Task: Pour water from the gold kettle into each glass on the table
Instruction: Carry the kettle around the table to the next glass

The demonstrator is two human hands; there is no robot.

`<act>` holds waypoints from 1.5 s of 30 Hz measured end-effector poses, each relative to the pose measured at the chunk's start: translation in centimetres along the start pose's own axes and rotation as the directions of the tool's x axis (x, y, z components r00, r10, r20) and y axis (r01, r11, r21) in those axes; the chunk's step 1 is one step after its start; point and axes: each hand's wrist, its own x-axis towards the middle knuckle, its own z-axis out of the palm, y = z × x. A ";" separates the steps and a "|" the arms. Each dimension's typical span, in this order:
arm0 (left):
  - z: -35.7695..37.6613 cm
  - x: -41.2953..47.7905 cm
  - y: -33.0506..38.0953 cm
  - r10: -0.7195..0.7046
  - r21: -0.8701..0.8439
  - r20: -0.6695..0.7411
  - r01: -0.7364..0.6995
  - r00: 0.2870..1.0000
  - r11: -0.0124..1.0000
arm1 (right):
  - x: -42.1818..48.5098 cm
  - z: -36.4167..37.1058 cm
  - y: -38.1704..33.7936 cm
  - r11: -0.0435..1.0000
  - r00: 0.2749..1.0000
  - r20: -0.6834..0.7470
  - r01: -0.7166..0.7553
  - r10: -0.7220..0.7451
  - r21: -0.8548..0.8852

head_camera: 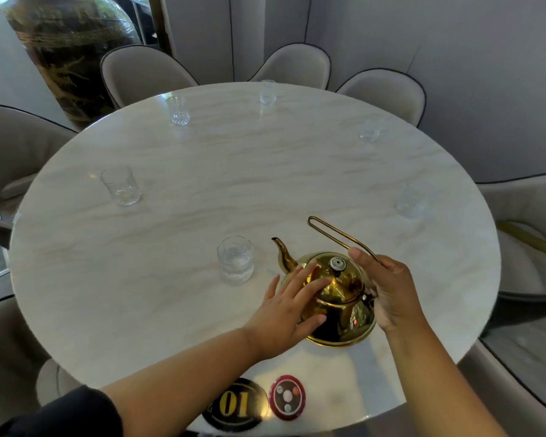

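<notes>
The gold kettle (338,298) stands on the round marble table (202,200), its spout pointing up-left and its thin wire handle tilted back toward the far side. My right hand (388,291) grips that handle near its base. My left hand (292,305) lies flat with spread fingers against the kettle's left side and lid. A clear glass (235,259) with water in it stands just left of the spout. Several more clear glasses ring the table: mid-left (121,185), far left (177,110), far middle (268,92), far right (371,131), right (411,201).
Beige padded chairs (145,74) surround the table. A large dark ornamental jar (67,52) stands at the back left. At the near edge lie a black round "01" table marker (235,405) and a red round call button (287,397).
</notes>
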 end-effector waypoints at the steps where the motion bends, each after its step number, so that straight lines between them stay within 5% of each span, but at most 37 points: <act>1: -0.1 -0.3 0.5 0.013 0.008 -0.010 -0.012 1.000 1.000 | -0.7 -0.2 -0.2 1.000 1.000 -0.008 0.006 -0.005 0.012; 12: -1.0 -6.6 5.2 0.315 -0.007 -0.018 -0.315 0.949 0.949 | -13.8 0.0 -2.9 0.994 0.964 -0.252 0.098 -0.084 0.044; 22: 0.3 -17.1 9.7 0.594 -0.100 0.078 -0.587 0.801 0.804 | -31.2 1.8 -3.0 0.978 0.842 -0.522 0.199 -0.136 0.068; 27: 2.4 -21.1 13.1 0.717 -0.174 0.107 -0.696 0.689 0.696 | -38.6 0.6 -2.2 0.965 0.723 -0.679 0.246 -0.124 0.086; 38: 10.4 -26.5 23.8 0.792 -0.304 0.224 -0.731 0.568 0.611 | -50.6 -8.2 -1.8 0.967 0.588 -0.796 0.254 -0.143 0.014; 45: 17.0 -28.0 33.4 0.797 -0.347 0.187 -0.720 0.575 0.601 | -56.2 -18.3 -3.5 0.970 0.592 -0.788 0.243 -0.169 -0.025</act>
